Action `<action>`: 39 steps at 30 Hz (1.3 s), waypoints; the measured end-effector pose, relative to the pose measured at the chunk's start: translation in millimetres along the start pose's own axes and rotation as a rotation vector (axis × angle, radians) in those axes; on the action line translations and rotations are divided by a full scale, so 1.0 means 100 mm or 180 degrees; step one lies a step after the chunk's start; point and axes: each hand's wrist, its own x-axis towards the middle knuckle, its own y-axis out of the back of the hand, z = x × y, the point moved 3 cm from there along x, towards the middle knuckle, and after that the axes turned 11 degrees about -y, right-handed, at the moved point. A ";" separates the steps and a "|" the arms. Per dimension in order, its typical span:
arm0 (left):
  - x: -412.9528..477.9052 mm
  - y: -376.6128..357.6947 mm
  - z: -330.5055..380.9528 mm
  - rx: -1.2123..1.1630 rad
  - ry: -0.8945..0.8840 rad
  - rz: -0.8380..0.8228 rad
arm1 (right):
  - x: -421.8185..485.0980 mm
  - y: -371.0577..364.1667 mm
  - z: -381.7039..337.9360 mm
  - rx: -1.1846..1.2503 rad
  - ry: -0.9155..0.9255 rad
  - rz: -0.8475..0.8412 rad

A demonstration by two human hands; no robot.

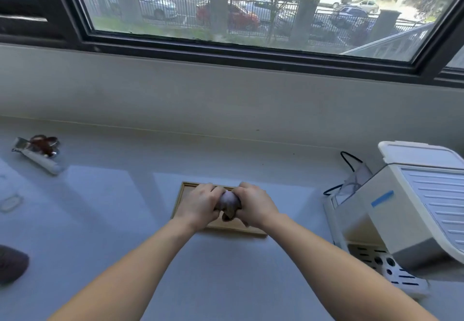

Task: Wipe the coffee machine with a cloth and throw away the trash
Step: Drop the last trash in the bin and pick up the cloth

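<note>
A bunched grey-purple cloth is gripped between both hands above a shallow wooden tray at the counter's middle. My left hand closes on the cloth's left side, my right hand on its right side, and most of the cloth is hidden by the fingers. The white coffee machine stands at the right, its perforated drip tray toward me. It is well apart from both hands.
A portafilter with dark grounds lies at the far left of the pale counter. A dark rounded object sits at the left edge. A black cable loops behind the machine. A window ledge runs along the back.
</note>
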 end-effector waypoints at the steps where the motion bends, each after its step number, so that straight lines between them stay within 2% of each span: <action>1: 0.03 0.00 -0.04 -0.0028 0.0014 -0.0024 | 0.04 -0.01 -0.01 0.0000 -0.0006 -0.0016; 8: 0.20 -0.06 -0.22 -0.0017 0.0087 -0.0255 | 0.29 -0.09 0.00 0.0014 -0.0087 0.0021; 20: 0.32 -0.25 -0.35 0.0069 0.0274 -0.0541 | 0.50 -0.30 0.06 -0.0099 -0.0207 -0.0236; 28: 0.26 -0.42 -0.45 0.0051 0.0253 -0.0520 | 0.49 -0.46 0.06 -0.0143 -0.0320 -0.0419; 35: 0.16 -0.63 -0.48 -0.0363 0.0486 -0.0612 | 0.41 -0.56 0.12 -0.0207 -0.0382 -0.0499; 39: 0.12 -0.58 -0.43 -0.0223 0.0502 -0.0653 | 0.37 -0.56 0.11 -0.0179 -0.0409 -0.0471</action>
